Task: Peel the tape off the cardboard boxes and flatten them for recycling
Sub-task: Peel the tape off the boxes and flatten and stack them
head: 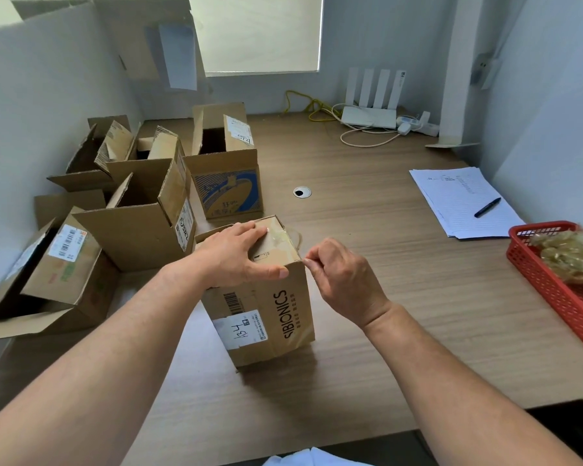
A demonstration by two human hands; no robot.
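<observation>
Left hand (239, 253) presses flat on the probably light box (276, 317); right hand (340, 274) pinches flimsy tape (278, 235) at its 3 o'clock edge.

A tall cardboard box (266, 314) printed SIBIONICS stands upright on the wooden desk (367, 331). The left hand (239, 253) lies flat on its top. The right hand (344, 274) pinches clear tape (280, 235) at the top corner. To the left stand open boxes (142, 223). To the right are papers (461, 200) with a pen (487, 207) on them, and a red basket (552, 290) holding crumpled tape (572, 255).
</observation>
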